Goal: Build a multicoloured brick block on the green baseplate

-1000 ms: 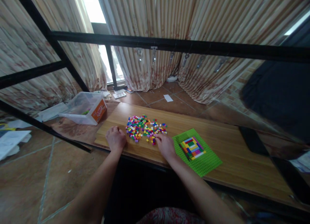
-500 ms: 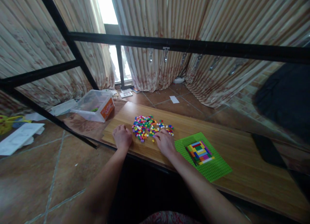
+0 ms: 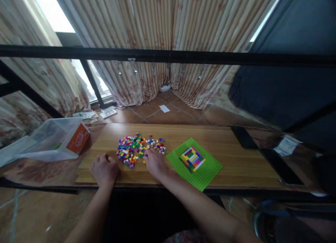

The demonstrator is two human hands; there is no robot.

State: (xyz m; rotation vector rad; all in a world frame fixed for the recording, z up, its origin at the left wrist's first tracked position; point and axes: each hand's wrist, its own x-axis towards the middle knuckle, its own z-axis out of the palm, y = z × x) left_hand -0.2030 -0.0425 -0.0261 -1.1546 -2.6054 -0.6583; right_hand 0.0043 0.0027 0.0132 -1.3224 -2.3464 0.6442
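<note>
Green studded baseplate (image 3: 210,167), right of loose toy bricks (image 3: 129,147) on wooden tabletop (image 3: 236,166); right hand (image 3: 156,164), fingers bunched at their edge, left hand (image 3: 105,170) curled beside them, grips indiscernible; bricks probably best pinched singly.

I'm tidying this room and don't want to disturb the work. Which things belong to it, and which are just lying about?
In use:
coloured bricks, by the right hand
green board, with joined bricks on it
wooden table, under both

Seemingly just lying about:
plastic box, left of the table
white paper, beyond the table
papers, farther left
</note>
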